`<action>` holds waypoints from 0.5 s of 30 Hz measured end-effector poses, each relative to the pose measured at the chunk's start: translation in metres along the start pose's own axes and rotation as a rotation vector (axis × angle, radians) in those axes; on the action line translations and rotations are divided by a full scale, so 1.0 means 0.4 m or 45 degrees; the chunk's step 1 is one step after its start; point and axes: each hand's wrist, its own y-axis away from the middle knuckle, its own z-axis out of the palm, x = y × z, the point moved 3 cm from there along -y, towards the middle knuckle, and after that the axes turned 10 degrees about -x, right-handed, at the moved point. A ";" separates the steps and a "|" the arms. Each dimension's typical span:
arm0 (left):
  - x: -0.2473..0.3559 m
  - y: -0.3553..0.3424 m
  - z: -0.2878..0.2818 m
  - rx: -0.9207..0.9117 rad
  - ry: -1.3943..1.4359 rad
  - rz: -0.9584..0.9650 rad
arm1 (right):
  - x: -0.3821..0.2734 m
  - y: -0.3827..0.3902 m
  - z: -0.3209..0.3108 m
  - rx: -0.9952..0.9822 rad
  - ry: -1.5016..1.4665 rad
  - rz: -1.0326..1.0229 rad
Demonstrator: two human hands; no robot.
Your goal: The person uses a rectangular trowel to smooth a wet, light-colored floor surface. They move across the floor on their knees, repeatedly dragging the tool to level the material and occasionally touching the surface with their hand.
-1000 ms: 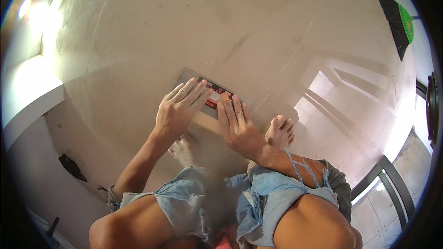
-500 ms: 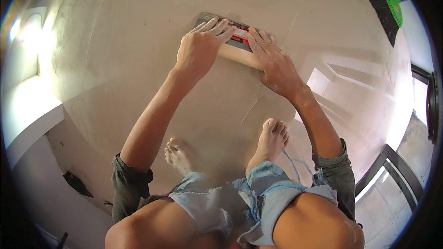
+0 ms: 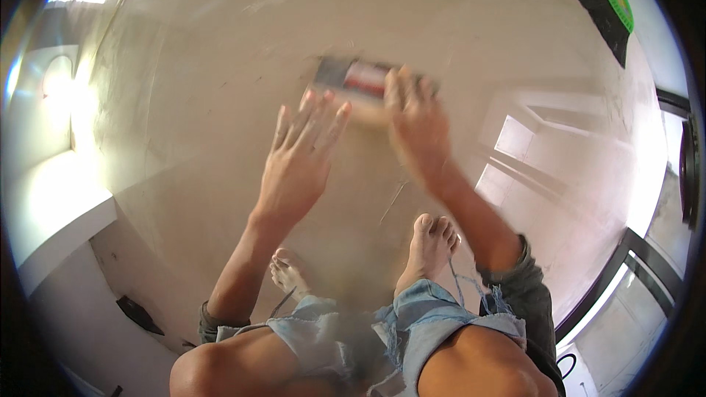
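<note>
A flat, wide blade tool (image 3: 332, 72) with a pale bar and a red and white label lies blurred on the dusty beige floor (image 3: 220, 37). My left hand (image 3: 298, 154) is open, fingers spread, just short of the tool at its lower left, apart from the label. My right hand (image 3: 418, 125), smeared by motion, has its fingers stretched out over the tool's right part, apparently touching it. My bare feet (image 3: 425, 246) show between my forearms, below frayed light blue shorts.
A black broom head with a green top (image 3: 615, 7) lies at upper right. A white ledge (image 3: 66, 213) and bright lights are along the left. A dark-framed opening (image 3: 632, 257) is at lower right, and a dark object (image 3: 138, 316) lies at lower left.
A second ago both hands and the tool were nearer me; they moved forward. Since half a second ago my left hand has come off the tool, back toward me, while my right stays at it.
</note>
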 end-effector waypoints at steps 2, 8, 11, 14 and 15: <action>-0.011 0.010 -0.054 0.172 -0.016 -0.031 | 0.071 -0.065 -0.019 0.011 -0.096 0.101; -0.272 0.275 0.072 0.675 0.385 -0.512 | -0.213 0.181 -0.024 -0.112 0.152 -0.341; -0.350 0.429 0.144 0.738 0.213 -0.691 | -0.285 0.276 -0.051 -0.312 -0.051 -0.515; -0.381 0.533 0.219 0.786 0.155 -0.799 | -0.149 0.073 -0.075 -0.150 0.075 -0.324; -0.376 0.533 0.223 0.784 0.177 -0.822 | -0.146 0.061 -0.066 -0.194 0.045 -0.276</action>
